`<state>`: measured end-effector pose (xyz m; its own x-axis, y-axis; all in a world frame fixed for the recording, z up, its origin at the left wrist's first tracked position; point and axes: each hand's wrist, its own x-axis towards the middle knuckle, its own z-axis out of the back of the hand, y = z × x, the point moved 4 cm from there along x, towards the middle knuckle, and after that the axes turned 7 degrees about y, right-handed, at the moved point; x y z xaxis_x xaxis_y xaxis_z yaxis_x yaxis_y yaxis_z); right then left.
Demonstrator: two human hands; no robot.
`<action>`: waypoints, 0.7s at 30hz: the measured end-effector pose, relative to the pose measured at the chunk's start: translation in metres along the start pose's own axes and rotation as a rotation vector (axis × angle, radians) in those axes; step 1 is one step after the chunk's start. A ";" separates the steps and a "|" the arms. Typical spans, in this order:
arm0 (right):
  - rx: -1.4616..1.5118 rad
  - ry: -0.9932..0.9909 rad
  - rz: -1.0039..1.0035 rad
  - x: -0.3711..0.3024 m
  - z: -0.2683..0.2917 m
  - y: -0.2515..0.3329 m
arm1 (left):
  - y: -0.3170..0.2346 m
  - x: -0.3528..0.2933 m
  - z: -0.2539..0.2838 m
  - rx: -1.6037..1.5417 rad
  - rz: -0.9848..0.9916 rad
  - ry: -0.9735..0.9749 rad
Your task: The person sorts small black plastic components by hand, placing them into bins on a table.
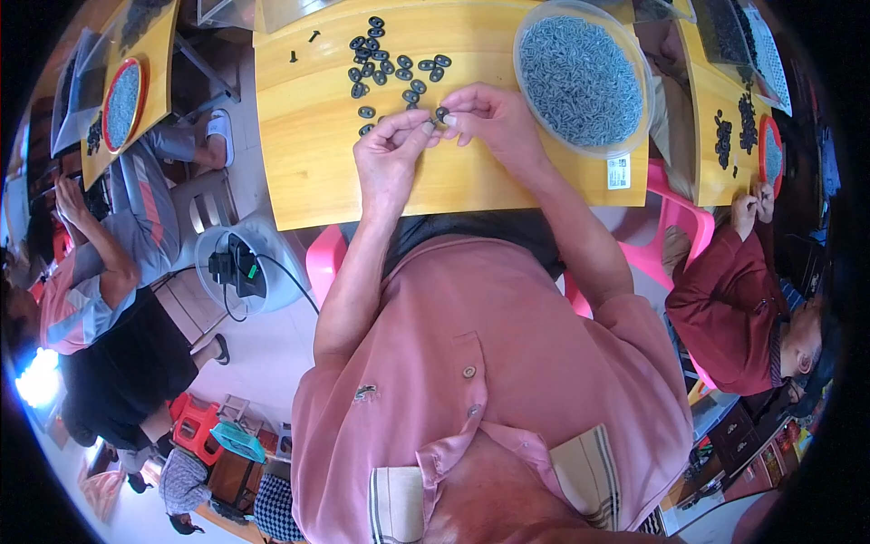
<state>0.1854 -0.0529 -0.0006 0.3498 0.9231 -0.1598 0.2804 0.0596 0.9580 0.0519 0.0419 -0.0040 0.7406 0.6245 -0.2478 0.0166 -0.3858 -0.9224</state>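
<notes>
Over the table's near part, both my hands meet with fingertips almost touching. My right hand (494, 125) pinches a small black oval piece (442, 114). Thumb and fingers of my left hand (386, 159) are pressed together right beside it; whatever they hold is too small to make out. Just beyond my hands lies a loose scatter of black oval pieces with two holes (403, 74). To the right stands a clear round tub (520, 68) full of small silvery screws (584, 77). Two dark screw-like bits (314, 36) lie at the far left of the table.
The yellow wooden table (308, 163) ends close to my body. A white label (618, 172) sticks to its right near corner. A bucket with a black device (245, 267) stands on the floor at left. People work at tables on both sides; a pink chair (671, 227) is at right.
</notes>
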 end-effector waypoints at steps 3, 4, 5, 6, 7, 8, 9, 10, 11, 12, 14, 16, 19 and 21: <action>-0.034 -0.010 -0.005 0.000 0.000 0.002 | 0.001 0.000 0.002 -0.008 0.011 -0.005; -0.042 -0.014 -0.007 0.000 0.000 0.001 | 0.002 0.001 0.002 -0.007 0.012 -0.005; -0.041 -0.014 -0.007 0.000 0.000 0.001 | 0.001 0.001 0.002 -0.014 0.010 -0.005; -0.040 -0.012 -0.008 0.000 0.000 0.000 | 0.001 0.001 0.002 -0.021 0.009 -0.004; -0.039 -0.009 -0.009 0.000 0.001 0.000 | 0.001 0.001 0.002 -0.020 0.009 -0.004; -0.038 -0.010 -0.009 0.000 0.001 0.000 | 0.001 0.001 0.002 -0.011 0.017 -0.003; -0.040 -0.013 -0.004 0.000 0.001 0.000 | 0.001 0.001 0.001 -0.001 0.025 -0.003; -0.042 -0.015 0.000 0.000 0.001 0.000 | 0.000 0.001 0.001 -0.001 0.025 -0.003; -0.041 -0.015 0.000 0.000 0.001 0.000 | -0.001 0.001 0.001 0.002 0.032 -0.006; -0.056 -0.012 -0.004 0.000 0.001 0.000 | -0.001 0.001 0.000 0.005 0.040 -0.009; -0.070 -0.010 -0.009 0.000 0.002 0.000 | 0.001 0.001 0.002 0.002 0.038 -0.009; -0.044 -0.004 0.006 0.000 0.003 -0.001 | 0.002 0.001 0.002 -0.002 0.037 -0.009; -0.036 -0.022 -0.006 0.000 0.003 0.000 | 0.001 0.001 0.001 -0.016 0.039 -0.013; -0.037 -0.024 -0.006 0.000 0.003 -0.001 | 0.000 0.000 0.001 0.003 0.055 -0.021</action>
<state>0.1876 -0.0546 -0.0026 0.3696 0.9134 -0.1703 0.2496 0.0790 0.9651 0.0515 0.0428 -0.0047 0.7258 0.6168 -0.3046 -0.0259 -0.4179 -0.9081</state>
